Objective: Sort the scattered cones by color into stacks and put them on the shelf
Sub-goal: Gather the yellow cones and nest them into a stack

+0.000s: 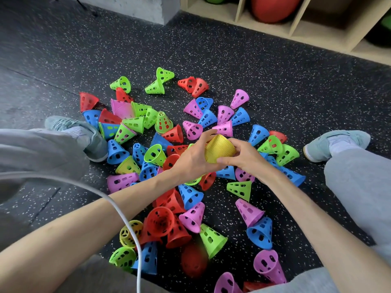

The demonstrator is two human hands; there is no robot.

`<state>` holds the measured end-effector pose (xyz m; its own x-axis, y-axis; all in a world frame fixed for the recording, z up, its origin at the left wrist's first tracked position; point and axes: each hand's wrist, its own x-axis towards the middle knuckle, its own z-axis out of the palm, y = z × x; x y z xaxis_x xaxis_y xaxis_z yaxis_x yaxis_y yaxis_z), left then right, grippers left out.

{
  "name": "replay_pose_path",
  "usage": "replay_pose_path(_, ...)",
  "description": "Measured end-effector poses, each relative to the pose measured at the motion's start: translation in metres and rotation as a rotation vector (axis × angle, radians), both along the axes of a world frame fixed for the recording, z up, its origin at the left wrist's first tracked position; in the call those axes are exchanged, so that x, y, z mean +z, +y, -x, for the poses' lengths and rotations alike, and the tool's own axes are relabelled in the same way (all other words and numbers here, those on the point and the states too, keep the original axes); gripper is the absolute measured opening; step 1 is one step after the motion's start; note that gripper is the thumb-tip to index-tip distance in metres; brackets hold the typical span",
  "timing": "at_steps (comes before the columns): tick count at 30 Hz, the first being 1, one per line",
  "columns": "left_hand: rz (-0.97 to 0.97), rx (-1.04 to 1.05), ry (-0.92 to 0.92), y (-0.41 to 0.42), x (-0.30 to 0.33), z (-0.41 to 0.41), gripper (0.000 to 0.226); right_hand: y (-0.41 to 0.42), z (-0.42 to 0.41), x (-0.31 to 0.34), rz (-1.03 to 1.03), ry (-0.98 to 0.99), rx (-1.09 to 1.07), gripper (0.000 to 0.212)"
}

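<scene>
A: Both hands meet at the centre of the frame, and the yellow stack [220,149] sits between them, held above the pile!

B: Left hand [193,159] curls its grip round the stack's near side; right hand [243,158] clamps the other, thumb underneath.

A: Scattered cones [190,195] cover the speckled floor [285,85] below, red, blue, green, pink.

B: The shelf [296,28] waits at upper right, a red ball [273,7] inside it.
</scene>
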<state>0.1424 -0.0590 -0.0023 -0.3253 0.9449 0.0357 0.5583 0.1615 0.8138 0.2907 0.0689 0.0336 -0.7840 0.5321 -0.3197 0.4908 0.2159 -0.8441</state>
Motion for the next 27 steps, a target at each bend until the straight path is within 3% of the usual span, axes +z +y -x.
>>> replay_pose_path(4,-0.04,0.094,-0.036,-0.006,0.002,0.01,0.099,-0.006,0.024,0.005,-0.111,-0.041,0.009,0.074)
replay_pose_path(8,-0.102,0.19,-0.092,-0.012,-0.002,0.022,0.094,-0.012,0.05,0.012,-0.211,0.003,0.019,0.05)
replay_pose_path(17,-0.072,0.303,-0.05,-0.031,0.007,0.087,0.087,-0.025,0.122,0.013,-0.235,0.125,-0.094,0.048)
replay_pose_path(22,0.124,0.297,0.108,-0.074,0.012,0.144,0.058,-0.03,0.151,0.001,-0.177,0.169,-0.166,0.062)
replay_pose_path(27,0.318,0.402,0.301,-0.132,0.0,0.184,0.018,-0.034,0.165,-0.011,-0.183,0.168,-0.183,0.052)
